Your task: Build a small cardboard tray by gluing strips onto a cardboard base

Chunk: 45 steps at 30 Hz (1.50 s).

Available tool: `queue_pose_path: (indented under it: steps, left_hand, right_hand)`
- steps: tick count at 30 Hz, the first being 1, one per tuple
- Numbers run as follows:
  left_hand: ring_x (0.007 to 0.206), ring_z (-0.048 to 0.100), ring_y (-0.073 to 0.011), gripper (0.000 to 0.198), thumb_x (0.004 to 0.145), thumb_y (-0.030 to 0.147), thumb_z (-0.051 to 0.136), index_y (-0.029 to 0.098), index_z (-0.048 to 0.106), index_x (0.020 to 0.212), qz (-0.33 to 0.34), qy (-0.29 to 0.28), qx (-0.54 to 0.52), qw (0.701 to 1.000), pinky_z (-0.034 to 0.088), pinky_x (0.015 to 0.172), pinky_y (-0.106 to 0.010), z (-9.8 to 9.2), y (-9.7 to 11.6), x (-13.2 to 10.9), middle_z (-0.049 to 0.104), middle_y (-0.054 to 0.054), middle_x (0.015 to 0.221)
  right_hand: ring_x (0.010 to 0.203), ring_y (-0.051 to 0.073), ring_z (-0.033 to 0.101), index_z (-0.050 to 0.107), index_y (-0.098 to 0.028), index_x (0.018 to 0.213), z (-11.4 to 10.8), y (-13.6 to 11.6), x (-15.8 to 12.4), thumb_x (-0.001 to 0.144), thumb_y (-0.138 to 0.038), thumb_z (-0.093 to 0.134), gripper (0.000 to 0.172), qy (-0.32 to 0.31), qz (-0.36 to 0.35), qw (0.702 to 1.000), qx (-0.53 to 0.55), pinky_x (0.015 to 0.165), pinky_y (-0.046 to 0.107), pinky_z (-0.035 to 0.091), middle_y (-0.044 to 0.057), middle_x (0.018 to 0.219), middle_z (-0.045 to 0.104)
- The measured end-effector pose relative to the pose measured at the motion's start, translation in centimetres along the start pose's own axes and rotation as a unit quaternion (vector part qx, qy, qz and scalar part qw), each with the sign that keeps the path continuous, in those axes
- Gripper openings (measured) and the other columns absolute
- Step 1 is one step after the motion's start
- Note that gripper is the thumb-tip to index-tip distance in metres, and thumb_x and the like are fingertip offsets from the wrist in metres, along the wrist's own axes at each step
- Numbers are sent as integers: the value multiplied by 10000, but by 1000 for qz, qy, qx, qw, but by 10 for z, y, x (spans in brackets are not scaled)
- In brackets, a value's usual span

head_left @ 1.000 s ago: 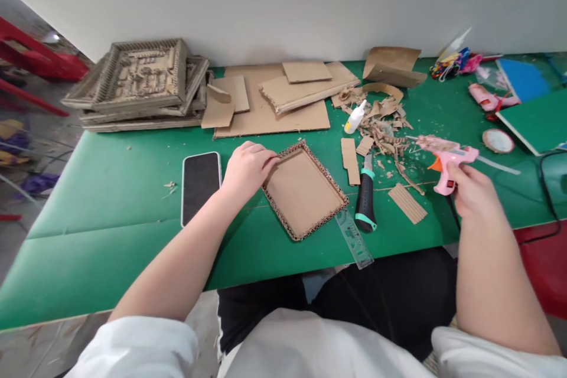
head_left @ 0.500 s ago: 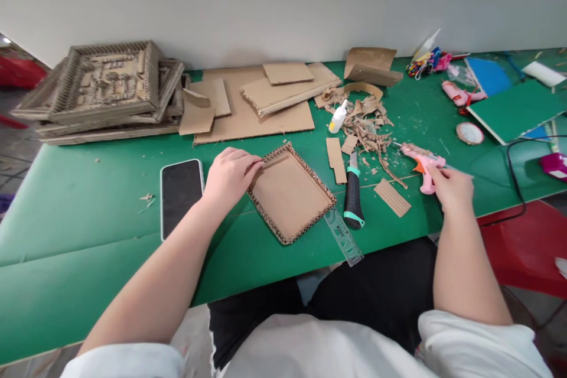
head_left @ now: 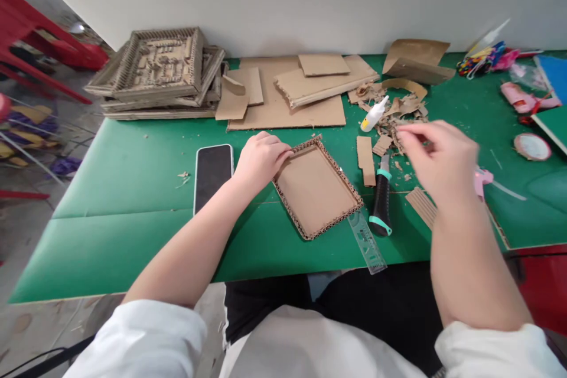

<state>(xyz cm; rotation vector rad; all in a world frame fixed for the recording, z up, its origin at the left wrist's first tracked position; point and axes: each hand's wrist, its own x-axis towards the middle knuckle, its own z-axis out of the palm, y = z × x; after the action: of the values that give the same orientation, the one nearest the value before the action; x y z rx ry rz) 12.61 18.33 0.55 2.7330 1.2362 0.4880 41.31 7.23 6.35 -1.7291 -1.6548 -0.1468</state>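
Note:
My left hand [head_left: 262, 159] pinches the left corner of a shallow cardboard tray [head_left: 312, 192] that lies flat on the green table; its raised rim is corrugated. My right hand [head_left: 447, 156] is in the air over the scraps, slightly blurred, fingers loosely bent and apart, with nothing visible in them. Partly hidden behind its wrist, a pink glue gun [head_left: 484, 180] lies on the table. Between hand and tray are a black and teal utility knife [head_left: 381, 204] and a notched cardboard strip [head_left: 365, 159]. A clear ruler [head_left: 367, 242] sits by the tray's right corner.
A phone [head_left: 213, 177] lies left of the tray. Stacked cardboard frames [head_left: 163, 71], flat cardboard sheets [head_left: 287, 117], a white glue bottle [head_left: 374, 113] and torn scraps [head_left: 410, 109] line the back. To the right are a tape roll [head_left: 533, 146] and another pink glue gun [head_left: 522, 97].
My right hand has let go of the pink glue gun and moved left toward the scraps. My left hand stays on the tray's corner. The view has swung left.

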Motion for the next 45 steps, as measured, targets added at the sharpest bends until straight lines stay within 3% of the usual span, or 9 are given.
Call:
queue_pose_path:
  steps: [2,4,7,11,15,23,30,40,45]
  left_hand:
    - [843,583,-229,266,912,314,488,209,731,888,-4,6,0,1000,455,802,-365,1,0,-2,712,-67,859]
    - [847,582,-229,268,915,320,483,214,728,892,-11,18,0,1000,452,799,-368,2,-1,-5,712,-66,864]
    - [854,582,-231,294,924,349,461,223,726,904,-14,39,-4,999,450,789,-374,2,-1,-9,712,-68,872]
    - [865,585,-244,335,927,388,440,220,728,897,-14,61,-18,998,452,786,-389,4,-1,-11,712,-78,866]
    - [866,592,-246,344,927,403,435,224,727,896,-7,76,-30,997,460,800,-392,7,0,-10,714,-72,865]
    - [854,596,-245,326,934,404,432,248,715,887,6,103,-29,994,465,808,-390,7,0,-12,714,-53,838]
    - [858,600,-242,309,925,390,463,228,721,878,-2,106,-14,994,464,797,-385,10,-1,-14,714,-50,830]
    - [855,590,-240,323,922,388,466,216,733,864,-4,116,10,993,439,740,-376,13,-4,-13,707,-68,816]
    - [863,581,-248,338,927,398,451,227,735,864,5,113,9,994,420,721,-385,15,-3,-13,705,-76,823]
  right_hand:
    - [762,151,603,703,-240,994,11,-20,13,889,-349,520,237,-39,-38,998,33,656,278,491,43,901,678]
    - [775,151,601,695,-257,1015,12,-16,12,895,-343,513,235,-14,-25,999,17,683,286,500,35,923,674]
    - [753,164,600,706,-210,1002,-3,29,-17,870,-339,540,248,66,37,994,-81,695,311,508,65,941,682]
    - [879,261,618,685,-147,1044,-36,101,-80,826,-297,537,304,135,199,950,-199,764,397,508,131,933,688]
    - [941,300,603,665,-130,1053,-52,130,-116,765,-328,601,355,94,248,942,-206,791,421,494,161,993,677]
    - [808,253,600,683,-167,883,-42,123,-119,766,-437,605,305,77,305,924,-219,763,389,458,110,871,691]
    - [774,254,612,711,-165,914,-42,116,-120,760,-421,603,317,46,343,903,-253,701,366,433,115,871,705]
    - [723,324,644,745,-123,838,-43,107,-116,747,-478,593,396,70,374,887,-262,705,428,449,130,721,700]
    - [878,326,657,730,-88,862,-43,84,-100,807,-365,535,343,133,323,898,-268,803,439,472,176,872,720]
